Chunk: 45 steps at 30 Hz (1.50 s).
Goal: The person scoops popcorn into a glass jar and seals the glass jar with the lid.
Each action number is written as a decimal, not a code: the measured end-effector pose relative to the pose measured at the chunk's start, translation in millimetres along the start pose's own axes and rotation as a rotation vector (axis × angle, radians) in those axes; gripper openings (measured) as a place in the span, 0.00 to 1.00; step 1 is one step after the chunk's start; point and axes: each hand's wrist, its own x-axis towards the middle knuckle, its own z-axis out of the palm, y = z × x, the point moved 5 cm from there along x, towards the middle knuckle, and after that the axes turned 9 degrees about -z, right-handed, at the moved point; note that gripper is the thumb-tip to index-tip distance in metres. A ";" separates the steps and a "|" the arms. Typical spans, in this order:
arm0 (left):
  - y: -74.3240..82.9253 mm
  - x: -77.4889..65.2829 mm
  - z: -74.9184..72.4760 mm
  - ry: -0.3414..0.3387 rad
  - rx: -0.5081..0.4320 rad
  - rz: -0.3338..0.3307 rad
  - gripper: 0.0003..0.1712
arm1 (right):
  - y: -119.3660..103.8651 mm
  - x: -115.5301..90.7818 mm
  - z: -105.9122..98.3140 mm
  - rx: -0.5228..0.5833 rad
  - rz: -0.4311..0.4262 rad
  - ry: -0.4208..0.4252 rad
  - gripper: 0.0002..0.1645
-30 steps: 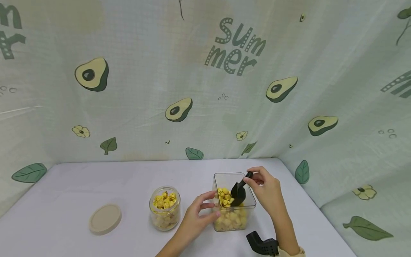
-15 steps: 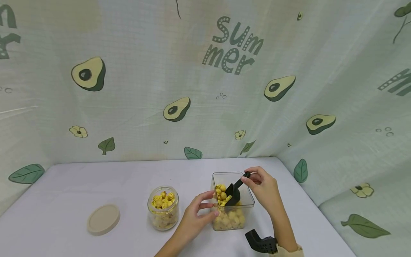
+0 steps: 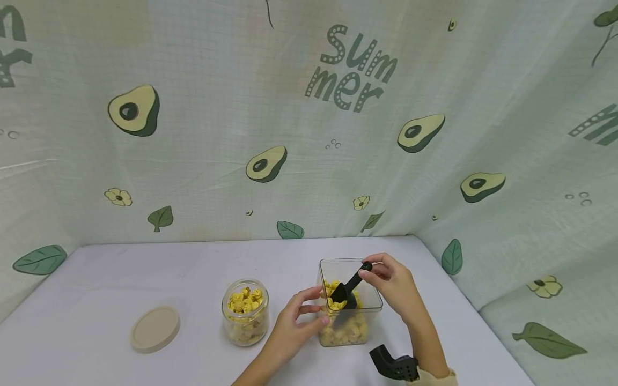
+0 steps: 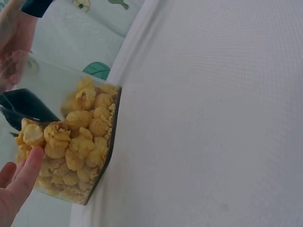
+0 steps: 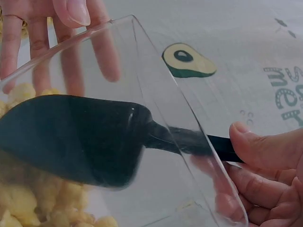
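Note:
A clear square container stands at the right of the table, partly filled with yellow popcorn. My right hand pinches the handle of a black scoop between thumb and fingers. The scoop's blade slants down inside the container, its front end among the popcorn. Against the container's left side rest the fingers of my left hand, fairly straight, with the thumb at the near left corner. In the right wrist view those fingers show through the clear wall.
Left of my left hand stands an open glass jar filled with popcorn. Farther left a round beige lid lies flat on the white table. A patterned cloth hangs behind the table and along its right side.
My right hand has shifted slightly left and down with the scoop. The blade has moved left and deeper into the popcorn. My left hand stays at the container's side.

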 end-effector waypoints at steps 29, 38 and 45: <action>0.5 -0.3 -0.6 -0.006 -0.001 -0.015 0.30 | 17.2 3.6 -2.1 0.152 0.144 0.116 0.21; 0.8 -0.5 -0.4 -0.008 -0.007 -0.018 0.30 | 43.0 5.8 -4.6 0.408 0.170 0.144 0.14; 0.3 -0.7 -0.5 -0.003 -0.003 -0.024 0.30 | 51.6 5.2 -7.3 0.616 0.142 0.166 0.10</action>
